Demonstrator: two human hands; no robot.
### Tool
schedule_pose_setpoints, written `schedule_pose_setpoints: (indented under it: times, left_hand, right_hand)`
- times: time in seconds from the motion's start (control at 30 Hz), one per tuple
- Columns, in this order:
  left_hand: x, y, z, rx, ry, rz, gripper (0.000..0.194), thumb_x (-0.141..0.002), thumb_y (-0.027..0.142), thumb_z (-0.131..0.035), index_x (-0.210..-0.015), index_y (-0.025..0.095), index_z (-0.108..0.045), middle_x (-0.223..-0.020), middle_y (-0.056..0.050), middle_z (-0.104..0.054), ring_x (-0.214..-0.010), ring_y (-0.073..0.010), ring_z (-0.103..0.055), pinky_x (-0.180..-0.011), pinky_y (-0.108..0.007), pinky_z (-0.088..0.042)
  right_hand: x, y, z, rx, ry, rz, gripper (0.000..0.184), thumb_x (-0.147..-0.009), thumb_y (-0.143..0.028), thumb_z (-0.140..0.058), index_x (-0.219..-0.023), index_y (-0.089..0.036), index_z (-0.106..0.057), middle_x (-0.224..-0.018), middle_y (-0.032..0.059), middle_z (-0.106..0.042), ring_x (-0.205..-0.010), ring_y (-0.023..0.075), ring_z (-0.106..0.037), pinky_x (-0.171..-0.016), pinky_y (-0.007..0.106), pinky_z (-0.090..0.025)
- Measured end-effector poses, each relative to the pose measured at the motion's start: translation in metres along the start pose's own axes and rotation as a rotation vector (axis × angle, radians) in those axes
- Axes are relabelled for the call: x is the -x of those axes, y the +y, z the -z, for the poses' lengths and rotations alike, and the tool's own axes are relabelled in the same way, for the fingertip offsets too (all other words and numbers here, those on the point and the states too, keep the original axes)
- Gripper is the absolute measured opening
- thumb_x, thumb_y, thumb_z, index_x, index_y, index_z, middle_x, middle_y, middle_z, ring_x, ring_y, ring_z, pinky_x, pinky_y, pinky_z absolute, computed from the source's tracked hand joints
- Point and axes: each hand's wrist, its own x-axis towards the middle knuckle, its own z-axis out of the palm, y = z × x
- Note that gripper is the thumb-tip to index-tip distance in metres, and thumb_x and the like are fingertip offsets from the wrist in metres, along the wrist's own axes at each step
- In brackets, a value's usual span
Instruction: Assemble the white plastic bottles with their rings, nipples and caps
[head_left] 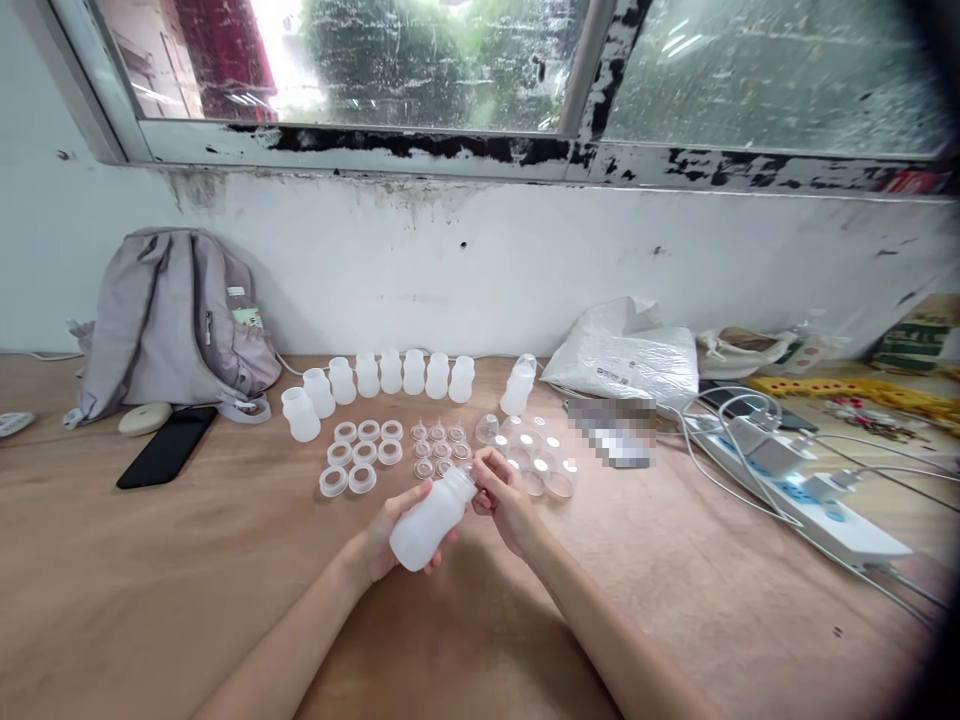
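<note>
One bottle point(424, 525), tilted above the tabletop point(225, 560), our left hand point(380, 530) wrapped round its body. Our right hand point(506, 500) has its fingers bunched at the mouth point(465, 483); can't tell what they pinch. We'd brace the body without squeezing, work square to the rim, and stay clear of the teats point(422, 449) just beyond.

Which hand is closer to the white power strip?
The right hand. It is by the mouth of the white bottle, to the left of the power strip. The left hand holds the bottle's body, farther left from the strip.
</note>
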Motion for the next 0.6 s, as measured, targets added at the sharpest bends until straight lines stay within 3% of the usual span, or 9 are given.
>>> schedule_pose_setpoints:
  times: [0.17,0.3,0.5,0.6]
  left_hand:
    - [0.0009,0.0003,0.0,-0.014,0.013,0.032,0.055,-0.077,0.053,-0.039,-0.107,0.009,-0.052,-0.067,-0.006,-0.06,-0.044,-0.0131,-0.056,-0.036,-0.022,-0.041]
    - [0.0014,0.0012,0.0012,0.006,-0.004,0.037,0.055,-0.078,0.053,-0.038,-0.109,0.009,-0.051,-0.069,-0.006,-0.06,-0.045,-0.0131,-0.056,-0.036,-0.022,-0.041]
    - [-0.0014,-0.0005,0.0047,0.039,-0.024,0.023,0.057,-0.078,0.054,-0.038,-0.109,0.008,-0.051,-0.07,-0.007,-0.06,-0.046,-0.014,-0.057,-0.036,-0.023,-0.042]
    - [-0.0028,-0.0023,0.0059,0.038,-0.028,0.02,0.057,-0.078,0.054,-0.038,-0.109,0.008,-0.051,-0.071,-0.008,-0.06,-0.046,-0.0142,-0.057,-0.037,-0.023,-0.043]
  right_hand:
    - [-0.0017,-0.0018,0.0029,0.028,0.043,0.052,0.02,-0.07,-0.029,-0.062,-0.064,-0.017,-0.048,-0.048,-0.0074,-0.033,-0.041,0.0035,-0.023,-0.04,0.02,-0.014]
    - [-0.0014,-0.0059,0.0057,0.006,0.007,0.014,0.013,-0.069,-0.028,-0.063,-0.073,-0.018,-0.057,-0.05,-0.0056,-0.037,-0.046,0.0053,-0.029,-0.041,0.02,-0.019]
    - [-0.0014,-0.0087,0.0067,-0.085,-0.034,-0.045,0.024,-0.069,-0.028,-0.062,-0.091,-0.018,-0.06,-0.053,-0.0041,-0.04,-0.049,0.0069,-0.035,-0.041,0.019,-0.024]
    - [-0.0024,-0.0063,0.0069,-0.103,-0.013,-0.057,0.019,-0.073,-0.034,-0.058,-0.084,-0.019,-0.058,-0.05,-0.0043,-0.041,-0.045,0.0066,-0.034,-0.039,0.018,-0.023]
